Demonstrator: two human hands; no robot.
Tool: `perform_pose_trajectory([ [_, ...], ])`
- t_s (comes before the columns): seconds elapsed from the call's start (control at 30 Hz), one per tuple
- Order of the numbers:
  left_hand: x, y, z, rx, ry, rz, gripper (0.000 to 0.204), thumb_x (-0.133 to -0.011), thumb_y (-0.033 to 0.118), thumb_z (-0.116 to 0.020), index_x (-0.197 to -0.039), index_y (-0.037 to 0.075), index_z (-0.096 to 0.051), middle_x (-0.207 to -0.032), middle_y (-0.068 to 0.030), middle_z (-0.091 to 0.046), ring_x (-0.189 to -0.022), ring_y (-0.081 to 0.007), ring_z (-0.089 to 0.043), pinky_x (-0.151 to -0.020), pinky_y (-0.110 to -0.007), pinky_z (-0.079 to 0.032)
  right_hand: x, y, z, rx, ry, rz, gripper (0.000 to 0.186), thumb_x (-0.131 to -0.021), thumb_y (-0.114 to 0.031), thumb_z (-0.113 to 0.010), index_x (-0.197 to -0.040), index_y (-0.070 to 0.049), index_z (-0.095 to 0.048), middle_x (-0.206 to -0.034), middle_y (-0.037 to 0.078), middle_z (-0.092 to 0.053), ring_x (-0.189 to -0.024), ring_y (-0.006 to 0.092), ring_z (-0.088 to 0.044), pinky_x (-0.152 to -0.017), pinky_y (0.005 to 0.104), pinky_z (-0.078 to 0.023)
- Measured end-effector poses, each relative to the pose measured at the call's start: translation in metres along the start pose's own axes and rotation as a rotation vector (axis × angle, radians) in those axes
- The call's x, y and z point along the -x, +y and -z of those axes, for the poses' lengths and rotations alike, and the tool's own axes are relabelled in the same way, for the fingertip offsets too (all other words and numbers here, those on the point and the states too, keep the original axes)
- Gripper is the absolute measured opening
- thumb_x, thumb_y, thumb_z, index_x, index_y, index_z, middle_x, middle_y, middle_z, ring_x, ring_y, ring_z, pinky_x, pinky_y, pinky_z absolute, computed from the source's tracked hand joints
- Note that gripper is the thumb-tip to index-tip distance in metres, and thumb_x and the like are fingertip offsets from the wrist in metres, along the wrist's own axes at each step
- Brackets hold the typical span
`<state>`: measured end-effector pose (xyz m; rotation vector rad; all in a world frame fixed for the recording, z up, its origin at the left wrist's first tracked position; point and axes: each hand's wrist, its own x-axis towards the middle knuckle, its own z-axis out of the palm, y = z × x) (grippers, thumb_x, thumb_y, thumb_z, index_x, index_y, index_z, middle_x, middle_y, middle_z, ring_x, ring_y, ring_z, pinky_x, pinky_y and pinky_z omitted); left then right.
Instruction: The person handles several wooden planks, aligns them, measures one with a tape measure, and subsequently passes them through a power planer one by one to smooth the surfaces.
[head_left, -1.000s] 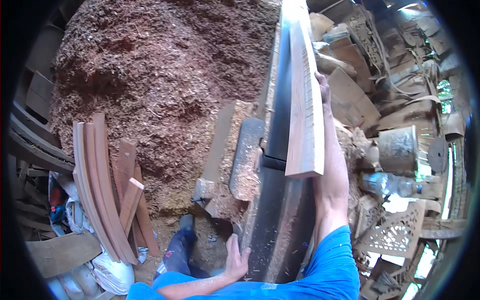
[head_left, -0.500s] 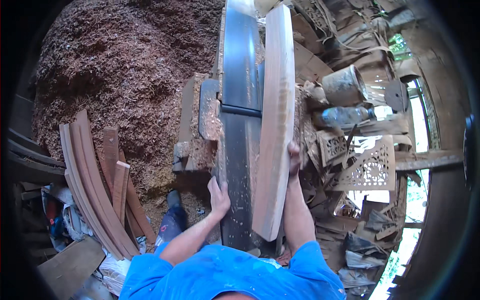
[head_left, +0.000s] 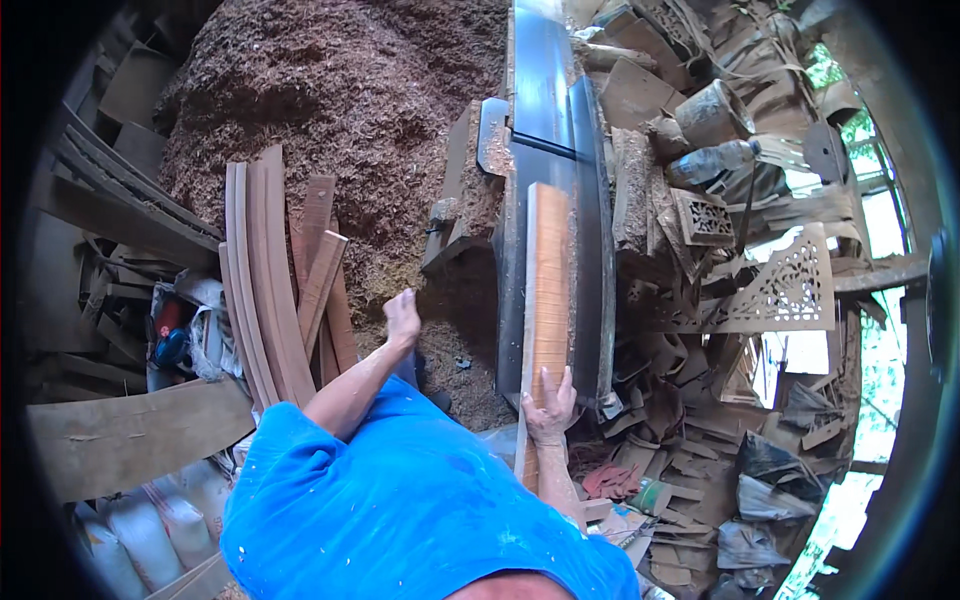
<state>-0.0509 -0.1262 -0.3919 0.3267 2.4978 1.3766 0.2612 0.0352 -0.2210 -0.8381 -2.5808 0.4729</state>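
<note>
A long wooden board (head_left: 550, 280) lies lengthwise along the near table of a jointer-like machine (head_left: 590, 250), its brown grained face up. The board's near end reaches past the table toward my body. My right hand (head_left: 550, 408) rests on the board near that end, fingers spread over the face and pressing it. To the left, my left hand (head_left: 402, 318) is off the machine, bare, with its fingers stretched out and nothing in it. Beyond the board, a dark gap crosses the metal bed (head_left: 543, 75).
A big heap of wood shavings (head_left: 330, 110) rises left of the machine. Curved wooden strips (head_left: 268, 290) lean nearer on the left. On the right are a bucket (head_left: 715, 112), a plastic bottle (head_left: 712, 162), a carved panel (head_left: 785, 285) and scattered offcuts.
The board has come back toward me and down onto the near table. My left hand has left the machine's edge and moved left; my right hand has shifted from the board's side onto its face.
</note>
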Motion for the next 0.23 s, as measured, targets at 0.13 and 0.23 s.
perform_pose_trajectory([
  [0.13, 0.014, -0.048, 0.038, -0.032, 0.142, 0.007, 0.042, -0.107, 0.037, -0.039, -0.099, 0.003, -0.062, -0.099, -0.0246, -0.061, -0.102, -0.0419, -0.050, -0.088, -0.051, -0.038, 0.018, 0.003, -0.028, 0.192, -0.056, -0.005, 0.069, -0.065, -0.028, -0.079, -0.132, -0.020, -0.064, -0.151, 0.032, -0.038, -0.121, 0.0470, -0.048, -0.099, 0.0558, -0.042],
  [0.23, -0.004, -0.056, 0.043, 0.062, 0.118, 0.091, 0.047, -0.108, 0.042, -0.037, -0.096, 0.002, -0.060, -0.107, -0.0248, -0.058, -0.087, -0.0321, -0.057, -0.094, -0.053, -0.046, 0.020, 0.005, -0.032, 0.315, -0.044, -0.061, 0.069, -0.065, -0.029, -0.079, -0.132, -0.021, -0.064, -0.153, 0.031, -0.035, -0.122, 0.0467, -0.048, -0.100, 0.0571, -0.041],
])
